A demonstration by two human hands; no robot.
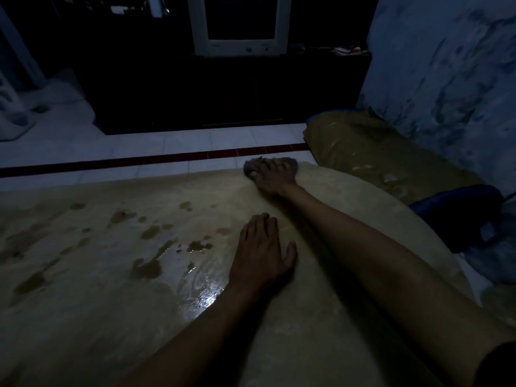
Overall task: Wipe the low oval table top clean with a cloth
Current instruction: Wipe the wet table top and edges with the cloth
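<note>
The low oval table top [97, 317] fills the lower half of the dim view, pale tan with dark wet blotches [148, 269] and a glossy wet patch near its middle. My right hand [272, 177] reaches to the far edge and presses a grey cloth [290, 162] onto the table, fingers spread over it. My left hand [261, 250] lies flat on the table top near the wet patch, fingers straight and holding nothing.
A dark cabinet [223, 93] with an old white monitor [238, 26] stands beyond a tiled floor strip [139, 146]. A brownish cushion or cover [377, 152] lies at the right, beside a blue object [460, 216] and a pale patterned cloth [446, 65].
</note>
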